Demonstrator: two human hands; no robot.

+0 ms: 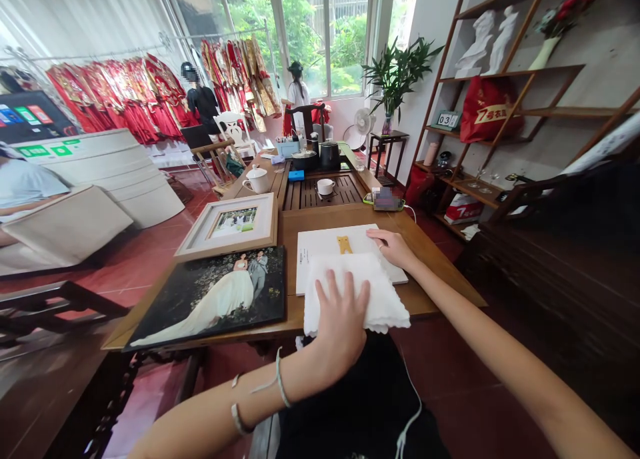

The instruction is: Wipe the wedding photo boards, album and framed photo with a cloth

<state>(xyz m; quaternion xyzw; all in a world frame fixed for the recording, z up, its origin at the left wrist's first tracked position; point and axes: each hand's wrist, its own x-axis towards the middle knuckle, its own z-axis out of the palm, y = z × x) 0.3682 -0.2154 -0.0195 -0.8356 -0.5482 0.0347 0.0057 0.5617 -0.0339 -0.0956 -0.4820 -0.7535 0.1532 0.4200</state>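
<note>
My left hand (343,312), fingers spread, lies flat on a folded white cloth (390,305) with a scalloped edge. Under the cloth is a white panel (316,241), partly covered, with small print at its left. A gold-coloured hanger plate (344,245) shows on it just beyond the cloth. My right hand (393,247) rests with its fingers stretched over the panel's far right corner. Beside the panel, to the left, lies a wedding photo print (215,292) on a dark background. Behind that print is a framed wedding photo (203,244) with a light wood frame.
The wooden table (430,272) bears a slatted tea tray (300,195) with a white cup (325,187), a lidded mug (257,179) and a phone (385,199) on a cable. A dark wooden chair stands left. Two people are near the windows; another sits at far left.
</note>
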